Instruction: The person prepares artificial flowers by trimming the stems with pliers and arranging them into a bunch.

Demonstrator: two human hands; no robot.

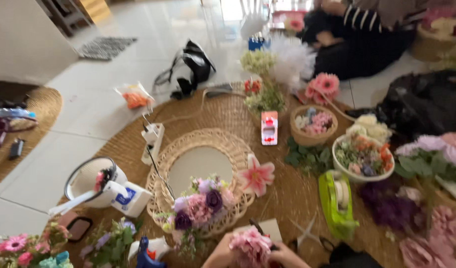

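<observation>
Both hands, left [223, 255] and right [287, 257], grasp a pink flower bunch [250, 247] at bottom centre; wicker basket [313, 125] holds pastel blooms, white bowl [363, 158] holds mixed flowers

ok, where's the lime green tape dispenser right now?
In the head view, the lime green tape dispenser lies on the woven round mat, right of centre, just below the white bowl of mixed flowers, right of the scissors.

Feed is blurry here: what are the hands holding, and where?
Both hands cup a pink flower by its underside, one on each side; exact finger placement is blurred.
</observation>
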